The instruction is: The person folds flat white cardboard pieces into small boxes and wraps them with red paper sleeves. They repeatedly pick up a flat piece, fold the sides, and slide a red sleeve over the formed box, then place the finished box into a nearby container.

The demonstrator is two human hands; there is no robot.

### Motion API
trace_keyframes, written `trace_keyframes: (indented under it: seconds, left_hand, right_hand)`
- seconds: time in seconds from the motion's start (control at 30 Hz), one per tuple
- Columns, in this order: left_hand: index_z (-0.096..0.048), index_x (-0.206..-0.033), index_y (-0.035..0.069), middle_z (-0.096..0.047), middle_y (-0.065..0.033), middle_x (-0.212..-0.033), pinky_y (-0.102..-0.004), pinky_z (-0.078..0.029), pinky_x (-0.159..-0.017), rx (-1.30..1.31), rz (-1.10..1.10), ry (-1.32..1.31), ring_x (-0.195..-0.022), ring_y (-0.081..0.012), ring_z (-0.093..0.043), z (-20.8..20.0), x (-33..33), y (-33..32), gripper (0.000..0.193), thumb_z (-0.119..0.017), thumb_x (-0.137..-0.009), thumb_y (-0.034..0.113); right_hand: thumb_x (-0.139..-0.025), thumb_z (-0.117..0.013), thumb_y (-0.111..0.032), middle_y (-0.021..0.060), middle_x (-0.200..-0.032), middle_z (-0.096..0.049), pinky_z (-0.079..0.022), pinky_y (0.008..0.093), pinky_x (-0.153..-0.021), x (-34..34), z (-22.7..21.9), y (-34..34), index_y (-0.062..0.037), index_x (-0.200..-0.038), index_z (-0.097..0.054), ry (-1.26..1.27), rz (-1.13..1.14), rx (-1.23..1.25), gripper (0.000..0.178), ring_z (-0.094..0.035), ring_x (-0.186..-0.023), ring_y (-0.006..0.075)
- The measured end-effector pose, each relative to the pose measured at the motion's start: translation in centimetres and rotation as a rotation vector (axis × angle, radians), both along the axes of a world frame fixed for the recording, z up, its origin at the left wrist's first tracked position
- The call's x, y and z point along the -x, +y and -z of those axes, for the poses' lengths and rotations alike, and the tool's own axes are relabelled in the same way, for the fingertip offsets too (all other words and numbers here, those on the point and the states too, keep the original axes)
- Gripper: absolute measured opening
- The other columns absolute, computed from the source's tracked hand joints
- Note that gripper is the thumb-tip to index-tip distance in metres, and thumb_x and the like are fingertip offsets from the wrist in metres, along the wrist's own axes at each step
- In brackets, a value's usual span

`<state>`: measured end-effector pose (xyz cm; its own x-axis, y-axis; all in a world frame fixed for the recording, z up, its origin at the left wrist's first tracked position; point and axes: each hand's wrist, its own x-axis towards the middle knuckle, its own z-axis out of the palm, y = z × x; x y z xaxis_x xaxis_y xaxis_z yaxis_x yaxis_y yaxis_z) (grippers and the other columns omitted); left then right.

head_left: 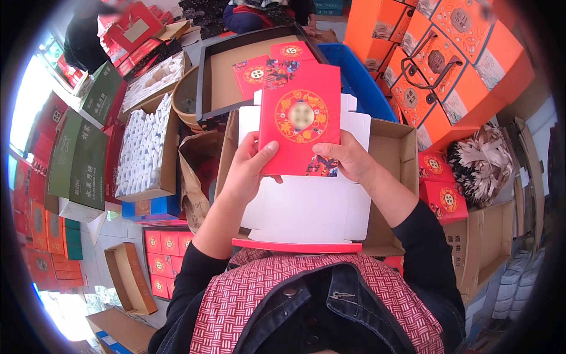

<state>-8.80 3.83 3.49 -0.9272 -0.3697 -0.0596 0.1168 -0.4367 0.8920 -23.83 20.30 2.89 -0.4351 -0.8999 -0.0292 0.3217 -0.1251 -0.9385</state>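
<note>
A red printed carton (pixel 302 82) with a round gold emblem is held upright in front of me. Its left edge is in the grip of my left hand (pixel 250 165), with the thumb on the front face. My right hand (pixel 349 158) pinches the lower right edge the same way. Beneath it lies an unfolded white carton blank (pixel 306 209), its red edge strip (pixel 295 245) toward my body. The blank rests over an open cardboard box (pixel 392 194). Just beyond, two more red cartons, one at the left (pixel 252 74) and one farther back (pixel 292 51), sit in a black-rimmed tray (pixel 203 82).
A blue plastic bin (pixel 354 65) stands behind the tray. Orange gift boxes (pixel 436 59) are stacked at the right. At the left are a box of white packets (pixel 141 147) and green boxes (pixel 79 156). Other people (pixel 91 35) are at the far side.
</note>
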Motion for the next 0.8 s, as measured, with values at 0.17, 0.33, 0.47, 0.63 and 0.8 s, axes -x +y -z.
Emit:
trace_keyframes:
  seconds: [0.17, 0.33, 0.47, 0.63, 0.8]
  left_hand:
    - [-0.045, -0.112, -0.002, -0.063, -0.0114, -0.089, -0.0297, -0.054, -0.049, -0.056, 0.015, -0.019, -0.068, -0.0167, -0.065, 0.8, 0.3, -0.1, 0.031, -0.059, -0.092, 0.017]
    - [-0.05, -0.11, -0.002, -0.065, -0.0115, -0.088, -0.0299, -0.055, -0.047, -0.171, -0.141, 0.027, -0.064, -0.0178, -0.065, 1.0, 0.5, -3.8, 0.027, -0.058, -0.092, 0.017]
    - [-0.053, -0.11, 0.001, -0.066, -0.011, -0.097, -0.0293, -0.054, -0.044, -0.009, -0.41, 0.021, -0.073, -0.0205, -0.067, -1.3, 2.5, -13.0, 0.03, -0.061, -0.09, 0.021]
    - [-0.048, -0.113, 0.008, -0.061, -0.0067, -0.107, -0.0418, -0.054, -0.069, 0.06, -0.513, 0.004, -0.092, -0.0215, -0.063, -0.8, 12.8, -25.5, 0.037, -0.067, -0.086, 0.026]
    - [-0.048, -0.109, 0.008, -0.061, -0.0046, -0.099, -0.0401, -0.052, -0.076, 0.164, -0.656, -0.03, -0.09, -0.0186, -0.063, 3.2, 22.4, -31.0, 0.043, -0.072, -0.082, 0.031]
  right_hand:
    - [-0.083, -0.068, -0.018, 0.0102, -0.114, -0.059, -0.051, 0.0291, -0.083, -0.4, -0.1, -0.3, 0.0016, -0.124, -0.047, -0.071, 0.043, -0.048, 0.049, -0.06, -0.099, 0.0156]
    - [-0.088, -0.063, -0.017, 0.0114, -0.111, -0.057, -0.053, 0.0293, -0.074, 0.4, -1.3, 1.6, 0.0017, -0.123, -0.046, 0.347, 0.429, -0.195, 0.043, -0.061, -0.093, 0.0164]
    - [-0.086, -0.06, -0.007, 0.0128, -0.113, -0.056, -0.052, 0.0298, -0.076, 3.4, 0.4, 7.0, -0.0003, -0.116, -0.051, 0.945, 0.806, -0.268, 0.033, -0.059, -0.098, 0.0203]
    - [-0.083, -0.058, -0.001, 0.0131, -0.117, -0.055, -0.049, 0.0307, -0.081, 6.1, 3.6, 12.5, -0.0002, -0.109, -0.054, 1.112, 1.085, -0.433, 0.026, -0.055, -0.105, 0.0236]
    - [-0.08, -0.057, 0.003, 0.013, -0.117, -0.054, -0.047, 0.0325, -0.08, 5.7, 3.1, 11.3, -0.0008, -0.107, -0.055, 1.251, 1.012, -0.555, 0.028, -0.055, -0.105, 0.026]
